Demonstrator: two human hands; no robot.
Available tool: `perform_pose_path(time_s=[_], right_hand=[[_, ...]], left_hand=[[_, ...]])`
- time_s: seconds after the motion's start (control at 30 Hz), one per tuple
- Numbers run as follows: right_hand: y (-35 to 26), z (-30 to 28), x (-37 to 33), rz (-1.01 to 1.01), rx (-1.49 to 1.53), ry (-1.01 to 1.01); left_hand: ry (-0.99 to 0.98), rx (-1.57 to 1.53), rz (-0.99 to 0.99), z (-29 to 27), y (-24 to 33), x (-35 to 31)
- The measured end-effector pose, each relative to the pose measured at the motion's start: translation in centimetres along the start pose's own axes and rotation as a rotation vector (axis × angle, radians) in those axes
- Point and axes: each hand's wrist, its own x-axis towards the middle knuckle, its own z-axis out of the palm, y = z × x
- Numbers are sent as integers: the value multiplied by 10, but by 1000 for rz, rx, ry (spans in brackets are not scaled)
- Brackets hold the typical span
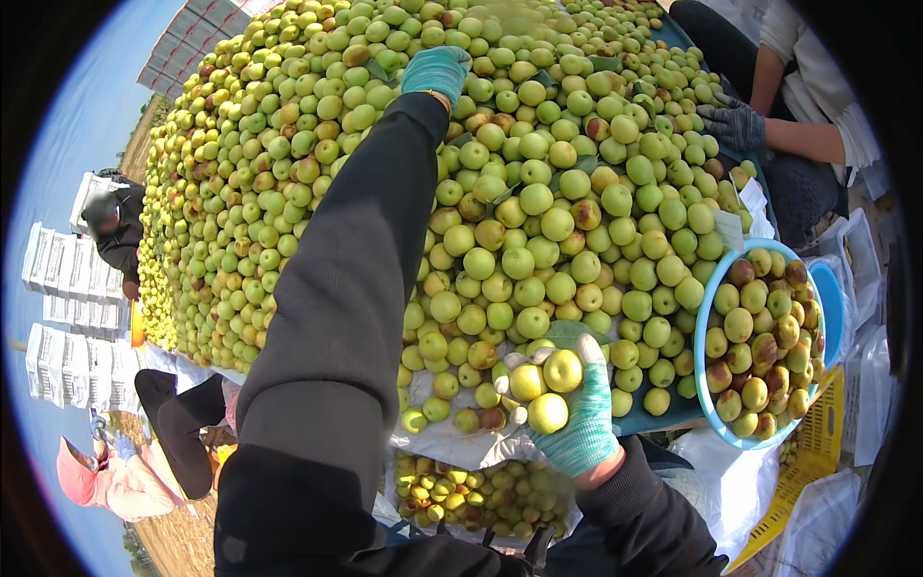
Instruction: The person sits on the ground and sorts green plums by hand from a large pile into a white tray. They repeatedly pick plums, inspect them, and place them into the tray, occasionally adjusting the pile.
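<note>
Three round green fruits (547, 414) sit in the gloved right hand (584, 426), its fingers curled round them, presumably so none rolls off. Well apart, the left hand (437, 72) is on the pile (536, 199) far ahead, its grip hidden. One blue bucket (701, 351), at right, holds browned fruits (755, 392), perhaps to separate them.

Dark-sleeved left arm (351, 260) stretched far forward, left hand (436, 72) teal-gloved, back facing up, fingertips hidden, right arm (654, 519) bent close in, right hand (581, 423) gloved alike, palm upturned, fingers (519, 416) curled, thumb (592, 354) extended
</note>
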Motion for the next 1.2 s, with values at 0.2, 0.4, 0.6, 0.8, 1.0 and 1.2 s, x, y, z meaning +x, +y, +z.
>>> perform_pose_path(time_s=[0.2, 0.4, 0.6, 0.8, 1.0, 1.2], right_hand=[[-6, -5, 6, 29, 37, 15], [-10, -5, 2, -2, -33, 11], [-12, -2, 0, -7, -51, -7], [-15, -9, -2, -21, -1, -58], [-15, -9, -16, -24, 20, -64], [-10, -1, -31, -63, -18, -116]], left_hand=[[-448, 548, 92, 42, 10, 36], [-734, 590, 190, 76, -23, 76], [-1044, 831, 401, 115, -35, 90], [-1117, 930, 343, 94, -19, 69], [-730, -95, 79, -11, -4, 27], [-1067, 397, 253, -34, 38, -9]])
